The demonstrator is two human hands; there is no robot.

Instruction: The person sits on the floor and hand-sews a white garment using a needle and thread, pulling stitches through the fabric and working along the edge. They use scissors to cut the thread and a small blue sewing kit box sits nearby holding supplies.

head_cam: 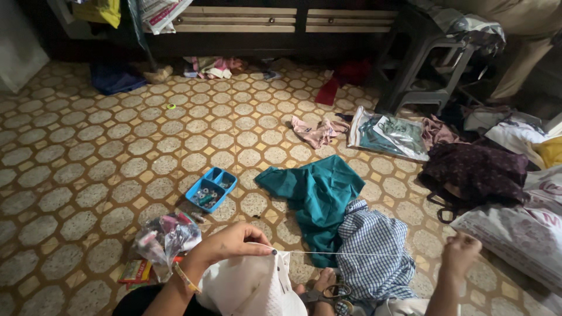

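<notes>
White cloth (252, 287) lies at lower centre of the frame, held under the left hand (231, 243). The left fingers (263, 248) are pinched narrow on a small dark button (274, 252) at the cloth's upper edge. A thin thread (363, 254) runs taut from that point rightward to the right hand (459, 251) at lower right; its fingers are closed, apparently on the thread's end, though the grip itself is hidden.

Scissors (328, 295) lie just beside the cloth, at the bottom edge. A blue checked garment (374, 251) sits behind the thread, touching a teal garment (316, 193) at centre. A blue compartment tray (211, 188) of small items rests on the tiled floor (88, 164) left of centre, with a clear plastic bag (167, 237) near the left wrist. A grey stool (418, 70) stands at upper right.
</notes>
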